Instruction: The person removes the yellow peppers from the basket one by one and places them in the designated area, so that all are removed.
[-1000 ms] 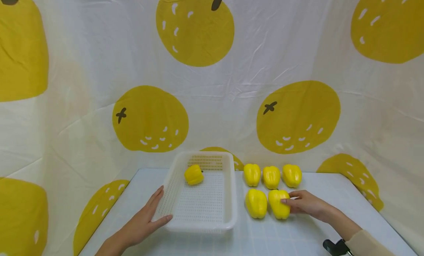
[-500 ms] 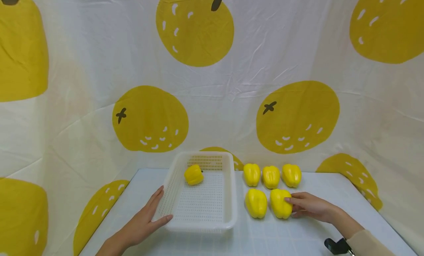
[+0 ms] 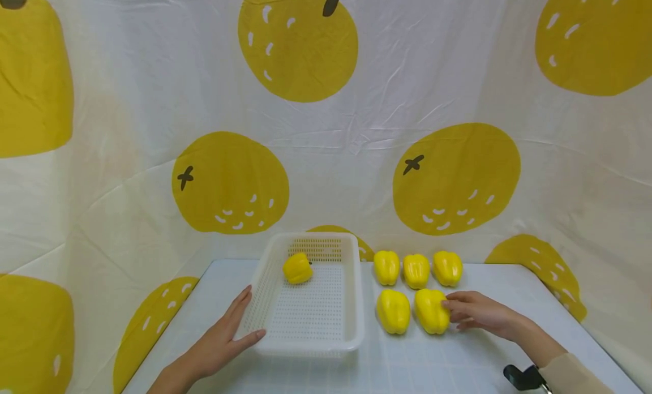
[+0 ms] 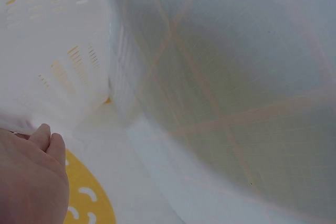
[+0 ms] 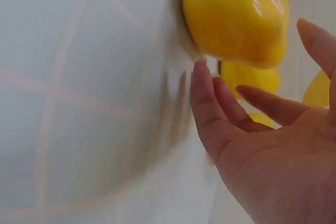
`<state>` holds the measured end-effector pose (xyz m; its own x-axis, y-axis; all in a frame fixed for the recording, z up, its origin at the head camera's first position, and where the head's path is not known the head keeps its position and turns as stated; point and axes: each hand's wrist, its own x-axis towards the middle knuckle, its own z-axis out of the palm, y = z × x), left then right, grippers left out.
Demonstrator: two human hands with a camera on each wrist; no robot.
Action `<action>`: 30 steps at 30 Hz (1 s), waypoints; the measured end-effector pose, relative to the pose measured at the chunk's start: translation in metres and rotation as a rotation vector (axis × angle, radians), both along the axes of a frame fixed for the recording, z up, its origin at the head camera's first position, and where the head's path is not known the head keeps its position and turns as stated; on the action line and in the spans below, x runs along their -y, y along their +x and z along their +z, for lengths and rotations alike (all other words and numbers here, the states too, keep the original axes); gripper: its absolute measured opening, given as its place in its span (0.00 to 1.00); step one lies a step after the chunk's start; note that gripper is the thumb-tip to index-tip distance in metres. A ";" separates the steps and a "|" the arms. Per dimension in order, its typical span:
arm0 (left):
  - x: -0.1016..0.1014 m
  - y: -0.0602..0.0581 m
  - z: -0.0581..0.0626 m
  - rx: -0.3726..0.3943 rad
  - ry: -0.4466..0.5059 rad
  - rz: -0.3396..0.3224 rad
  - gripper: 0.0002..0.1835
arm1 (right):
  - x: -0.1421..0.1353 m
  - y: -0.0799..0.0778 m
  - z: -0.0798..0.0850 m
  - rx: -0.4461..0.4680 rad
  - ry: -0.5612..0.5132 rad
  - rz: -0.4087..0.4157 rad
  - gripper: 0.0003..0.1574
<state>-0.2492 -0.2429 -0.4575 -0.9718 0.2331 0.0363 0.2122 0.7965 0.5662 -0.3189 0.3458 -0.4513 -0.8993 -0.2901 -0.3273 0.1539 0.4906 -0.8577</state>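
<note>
A white perforated plastic basket [image 3: 305, 347] stands on the table with one yellow bell pepper [image 3: 297, 268] lying inside. Straight fingers of my left hand [image 3: 219, 342] lie along the basket's left side, the thumb at its front left corner. My right hand [image 3: 484, 316] is just right of the front right bell pepper [image 3: 431, 312], fingers loosely bent. In the right wrist view, a gap shows between this hand's palm and the bell pepper [image 5: 236, 19], and the fingertips are close to it. Left of that one sits another bell pepper [image 3: 393, 312].
Behind these, a row of three bell peppers [image 3: 416, 271] stands near the table's back edge. A curtain [image 3: 351, 128] printed with yellow fruit hangs behind the table [image 3: 407, 371]. A black device [image 3: 523, 377] is at my right wrist.
The front right bell pepper has shifted slightly right, away from its neighbour. My right hand has let go of it and drawn a little to the right. My left hand stays put.
</note>
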 end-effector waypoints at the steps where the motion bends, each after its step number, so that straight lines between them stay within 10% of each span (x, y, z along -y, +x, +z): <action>1: 0.000 0.000 0.000 -0.002 0.002 -0.001 0.57 | 0.000 0.001 0.003 -0.019 0.019 0.005 0.45; 15: -0.001 0.001 0.003 -0.007 0.009 -0.006 0.57 | 0.015 0.007 0.050 -0.208 0.226 0.012 0.50; 30: -0.001 0.000 0.002 0.027 0.022 0.011 0.58 | 0.079 0.012 0.067 -0.310 0.173 0.103 0.38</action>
<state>-0.2494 -0.2418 -0.4553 -0.9751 0.2214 0.0150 0.1875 0.7861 0.5889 -0.3071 0.2664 -0.3843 -0.9324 -0.3485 -0.0955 -0.1582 0.6315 -0.7591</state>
